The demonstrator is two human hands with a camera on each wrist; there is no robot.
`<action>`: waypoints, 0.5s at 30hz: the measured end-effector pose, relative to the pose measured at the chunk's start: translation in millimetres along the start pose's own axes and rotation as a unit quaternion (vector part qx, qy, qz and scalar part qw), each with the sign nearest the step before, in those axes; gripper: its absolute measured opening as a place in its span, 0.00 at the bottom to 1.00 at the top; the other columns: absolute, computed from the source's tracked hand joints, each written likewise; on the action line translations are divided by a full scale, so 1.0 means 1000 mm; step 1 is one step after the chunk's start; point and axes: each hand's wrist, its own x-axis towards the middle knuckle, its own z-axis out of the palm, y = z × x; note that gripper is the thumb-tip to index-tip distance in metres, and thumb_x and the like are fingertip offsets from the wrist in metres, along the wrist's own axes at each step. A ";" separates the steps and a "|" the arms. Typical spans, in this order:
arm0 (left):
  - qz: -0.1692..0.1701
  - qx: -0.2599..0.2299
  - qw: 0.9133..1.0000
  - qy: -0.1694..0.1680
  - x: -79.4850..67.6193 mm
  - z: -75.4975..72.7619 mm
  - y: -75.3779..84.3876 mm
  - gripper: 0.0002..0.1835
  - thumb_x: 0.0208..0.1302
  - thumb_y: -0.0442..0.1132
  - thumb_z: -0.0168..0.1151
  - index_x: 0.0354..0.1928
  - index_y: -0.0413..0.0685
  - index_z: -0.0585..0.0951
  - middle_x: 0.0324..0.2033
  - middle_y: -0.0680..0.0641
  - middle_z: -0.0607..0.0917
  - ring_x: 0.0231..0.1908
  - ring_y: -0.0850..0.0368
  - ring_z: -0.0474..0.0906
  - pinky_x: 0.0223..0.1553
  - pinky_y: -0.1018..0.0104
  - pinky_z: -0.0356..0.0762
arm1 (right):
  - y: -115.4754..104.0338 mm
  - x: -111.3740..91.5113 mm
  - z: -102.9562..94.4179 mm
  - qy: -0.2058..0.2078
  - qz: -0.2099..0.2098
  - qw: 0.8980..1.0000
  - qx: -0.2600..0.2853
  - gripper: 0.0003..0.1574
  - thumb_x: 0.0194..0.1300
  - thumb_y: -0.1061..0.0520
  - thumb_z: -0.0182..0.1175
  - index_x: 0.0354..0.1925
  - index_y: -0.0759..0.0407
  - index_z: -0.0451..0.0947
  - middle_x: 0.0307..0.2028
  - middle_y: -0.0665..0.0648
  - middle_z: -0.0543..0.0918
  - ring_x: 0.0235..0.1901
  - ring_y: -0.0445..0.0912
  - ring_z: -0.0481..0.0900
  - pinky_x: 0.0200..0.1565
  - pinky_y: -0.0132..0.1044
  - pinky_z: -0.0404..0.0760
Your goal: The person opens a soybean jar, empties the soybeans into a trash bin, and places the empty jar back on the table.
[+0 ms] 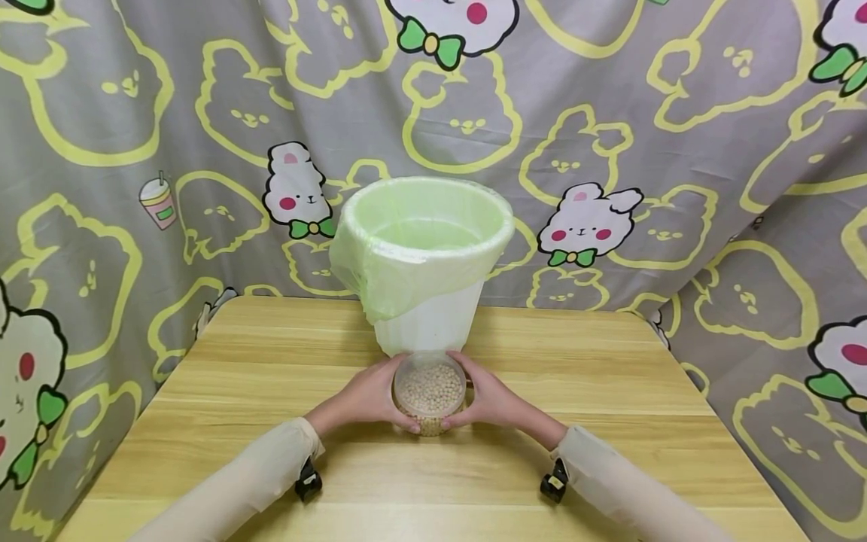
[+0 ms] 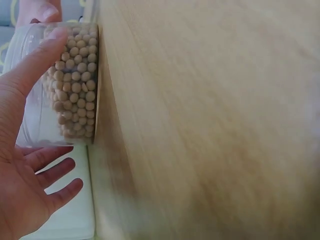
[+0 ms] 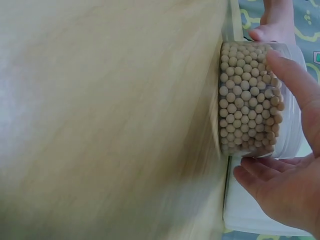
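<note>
A clear round plastic jar of small beige balls stands upright on the wooden table. From the left side my left hand holds it, with the thumb along the near wall and the fingers reaching round behind. My right hand grips the opposite side in the same way. Through the jar wall the beige balls show in the left wrist view, filling the lower part. Just behind the jar stands a white bin, lined with a pale green plastic bag folded over its rim.
The wooden table extends to both sides of the bin. A grey curtain with yellow and white cartoon figures hangs behind and at both sides. Small black devices sit at both wrists.
</note>
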 end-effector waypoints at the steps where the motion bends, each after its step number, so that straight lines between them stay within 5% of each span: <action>1: 0.003 -0.003 1.000 -0.002 0.001 0.000 -0.001 0.66 0.26 0.66 0.86 0.72 0.51 0.67 0.59 0.46 0.82 0.58 0.47 0.81 0.58 0.46 0.80 | 0.001 0.001 0.000 -0.001 -0.001 1.000 0.005 0.76 0.44 0.48 0.84 0.79 0.64 0.49 0.73 0.66 0.65 0.69 0.60 0.71 0.68 0.55 0.74; 15: 0.011 -0.067 0.998 0.012 0.001 0.007 -0.003 0.61 0.23 0.64 0.88 0.67 0.52 0.74 0.56 0.51 0.84 0.56 0.53 0.81 0.59 0.52 0.80 | 0.003 0.004 -0.005 -0.011 0.004 1.000 0.024 0.73 0.39 0.50 0.86 0.75 0.66 0.57 0.67 0.64 0.73 0.65 0.58 0.74 0.65 0.53 0.76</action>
